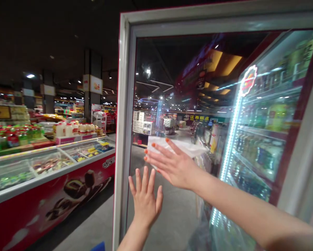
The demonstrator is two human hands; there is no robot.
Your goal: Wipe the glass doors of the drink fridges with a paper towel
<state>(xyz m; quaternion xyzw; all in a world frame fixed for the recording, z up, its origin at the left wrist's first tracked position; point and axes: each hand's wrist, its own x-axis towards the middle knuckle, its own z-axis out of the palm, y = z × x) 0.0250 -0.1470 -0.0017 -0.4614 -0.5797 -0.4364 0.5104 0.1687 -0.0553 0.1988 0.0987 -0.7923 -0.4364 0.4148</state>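
Note:
A glass door [169, 104] in a pale metal frame stands upright before me. Flat on its pane lies my right hand [172, 165], fingers stretched out, pressing a thin white tissue [195, 150] against the glass. Part of the tissue is hidden under the palm; the rest spreads out above and to the right of the fingers. Lower and to the left, my left hand [146, 202] is open, palm toward the pane with its fingers apart and nothing in it. Whether its fingertips touch the glass I cannot tell for sure.
Through the pane and at the right are lit shelves of bottled drinks [268, 153]. On the left runs a red chest freezer [54, 188] holding packaged goods. Bottles [65, 129] stand on a display behind it. The door's left frame edge [121, 122] separates the two sides.

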